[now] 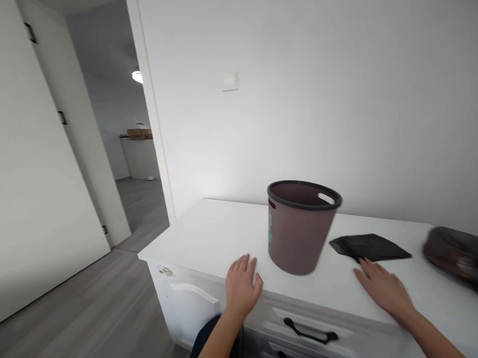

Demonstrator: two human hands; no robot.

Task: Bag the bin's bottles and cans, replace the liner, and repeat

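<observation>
A brown trash bin (299,234) with a dark rim and cut-out handles stands upright on the white cabinet top (209,228). My left hand (242,285) rests at the cabinet's front edge, left of the bin and apart from it, fingers spread and nothing held. On the right, my right hand (382,288) lies flat on the top, its fingertips at the near edge of a folded black plastic bag (371,246). Whether those fingertips press on the bag, I cannot tell. The bag lies flat, right of the bin.
A dark, blurred bundle (462,253) sits at the right end of the top. Black handles (311,331) stick out from the drawers below. A white wall with a light switch (230,81) rises behind. To the left are an open door (36,156) and grey floor.
</observation>
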